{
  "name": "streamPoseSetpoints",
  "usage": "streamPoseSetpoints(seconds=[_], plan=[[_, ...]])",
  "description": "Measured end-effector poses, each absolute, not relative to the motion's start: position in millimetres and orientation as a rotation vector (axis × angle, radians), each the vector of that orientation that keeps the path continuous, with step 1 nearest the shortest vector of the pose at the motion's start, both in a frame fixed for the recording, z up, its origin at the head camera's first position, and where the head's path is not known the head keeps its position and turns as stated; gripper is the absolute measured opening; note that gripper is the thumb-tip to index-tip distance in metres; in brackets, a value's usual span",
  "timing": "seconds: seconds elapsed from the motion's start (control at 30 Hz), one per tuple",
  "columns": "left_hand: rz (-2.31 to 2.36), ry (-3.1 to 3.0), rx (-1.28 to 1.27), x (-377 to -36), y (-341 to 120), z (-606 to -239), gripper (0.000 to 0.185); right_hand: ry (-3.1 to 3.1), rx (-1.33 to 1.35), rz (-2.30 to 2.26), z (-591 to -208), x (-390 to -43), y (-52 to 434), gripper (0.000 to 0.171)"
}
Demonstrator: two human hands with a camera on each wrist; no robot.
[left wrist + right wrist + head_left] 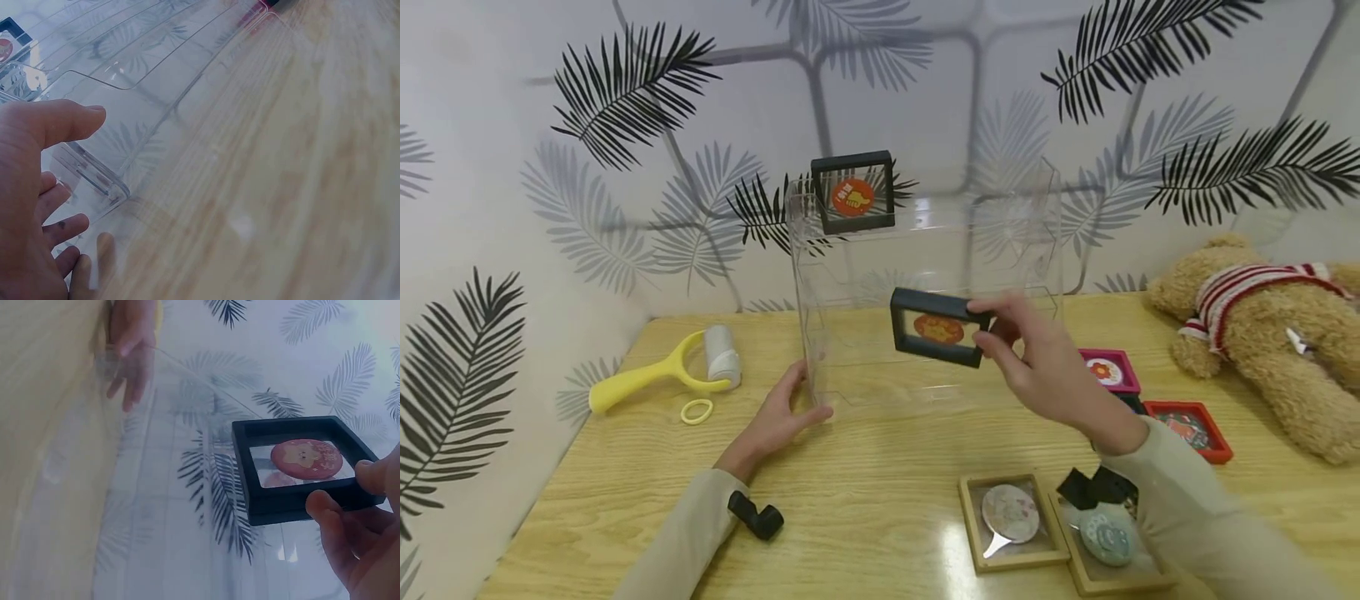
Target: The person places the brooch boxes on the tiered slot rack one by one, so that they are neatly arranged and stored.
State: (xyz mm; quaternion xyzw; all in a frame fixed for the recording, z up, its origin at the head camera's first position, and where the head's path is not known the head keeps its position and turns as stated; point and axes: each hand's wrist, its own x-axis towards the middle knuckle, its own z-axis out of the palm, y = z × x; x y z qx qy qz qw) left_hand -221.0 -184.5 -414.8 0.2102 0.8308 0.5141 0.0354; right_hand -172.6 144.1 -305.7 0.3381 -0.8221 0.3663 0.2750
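Note:
A clear plastic display case (925, 275) stands on the wooden table (865, 467). On its top left sits a black frame with an orange badge (852, 193). My right hand (992, 329) pinches a second black frame with a red-orange badge (937, 327) by its right edge and holds it in front of the case's lower level. In the right wrist view this frame (300, 465) is gripped between thumb and fingers of the right hand (350, 487). My left hand (782, 412) rests with straight fingers against the case's lower left corner (94, 181), the thumb (69, 119) lying over the clear edge.
A yellow lint roller (658, 373) and a yellow ring (697, 411) lie at the left. A teddy bear (1262, 333) lies at the right, with a pink frame (1108, 371) and a red frame (1187, 427) beside it. Two wooden frames (1011, 521) lie near the front edge.

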Motion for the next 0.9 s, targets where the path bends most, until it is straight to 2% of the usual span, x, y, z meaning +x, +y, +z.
streamPoseSetpoints(seconds=[0.3,0.5,0.63,0.9], plan=[[1.585,2.536,0.643,-219,-185,-413,0.073,-1.978,0.743,0.714,-247,-236,158,0.025],[1.589,2.537,0.651,-219,-186,-415,0.074,-2.079,0.608,0.641,-220,-277,169,0.021],[1.599,2.527,0.652,-218,-185,-417,0.073,-2.163,0.57,0.663,-210,-289,173,0.023],[1.601,2.524,0.64,-221,-186,-418,0.074,-2.265,0.564,0.71,-200,-293,171,0.03]])
